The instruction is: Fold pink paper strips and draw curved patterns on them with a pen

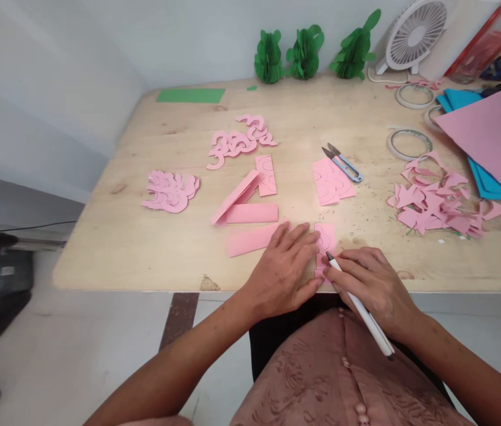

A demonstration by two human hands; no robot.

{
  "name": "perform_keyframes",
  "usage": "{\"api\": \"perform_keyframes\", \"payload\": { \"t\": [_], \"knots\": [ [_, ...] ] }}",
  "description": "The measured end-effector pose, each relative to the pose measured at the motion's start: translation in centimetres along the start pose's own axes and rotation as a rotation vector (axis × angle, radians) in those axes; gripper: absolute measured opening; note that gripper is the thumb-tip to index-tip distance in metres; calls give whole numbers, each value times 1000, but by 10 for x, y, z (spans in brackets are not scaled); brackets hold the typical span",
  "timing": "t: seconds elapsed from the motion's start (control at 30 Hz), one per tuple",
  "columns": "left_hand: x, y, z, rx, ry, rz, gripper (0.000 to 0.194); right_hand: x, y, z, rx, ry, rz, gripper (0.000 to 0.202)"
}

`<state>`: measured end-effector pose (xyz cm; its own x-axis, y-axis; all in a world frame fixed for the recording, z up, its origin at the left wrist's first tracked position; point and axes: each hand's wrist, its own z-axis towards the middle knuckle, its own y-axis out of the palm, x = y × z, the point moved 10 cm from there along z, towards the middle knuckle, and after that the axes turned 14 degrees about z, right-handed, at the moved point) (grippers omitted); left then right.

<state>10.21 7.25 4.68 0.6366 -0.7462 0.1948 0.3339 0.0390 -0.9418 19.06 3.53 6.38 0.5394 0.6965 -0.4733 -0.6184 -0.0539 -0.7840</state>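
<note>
My right hand is closed around a white pen, its dark tip on a small pink paper strip near the table's front edge. Curved lines are drawn on that strip. My left hand lies flat with fingers stretched out, its fingertips along the strip's left side and over the end of a plain pink strip. Beyond it lie a folded pink strip, another plain strip and a marked pink piece. Blue-handled thread snips rest on marked pink pieces.
Cut wavy pink pieces and more curved ones lie left. At right are pink scraps, tape rolls and pink sheets over blue ones. Green paper figures and a white fan stand behind.
</note>
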Motion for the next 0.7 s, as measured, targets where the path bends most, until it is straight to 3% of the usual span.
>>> {"api": "perform_keyframes", "payload": {
  "t": [0.7],
  "knots": [
    [-2,1,-1,-6,-7,-32,32,0,-2,-1,17,-18,24,21]
  ]
}}
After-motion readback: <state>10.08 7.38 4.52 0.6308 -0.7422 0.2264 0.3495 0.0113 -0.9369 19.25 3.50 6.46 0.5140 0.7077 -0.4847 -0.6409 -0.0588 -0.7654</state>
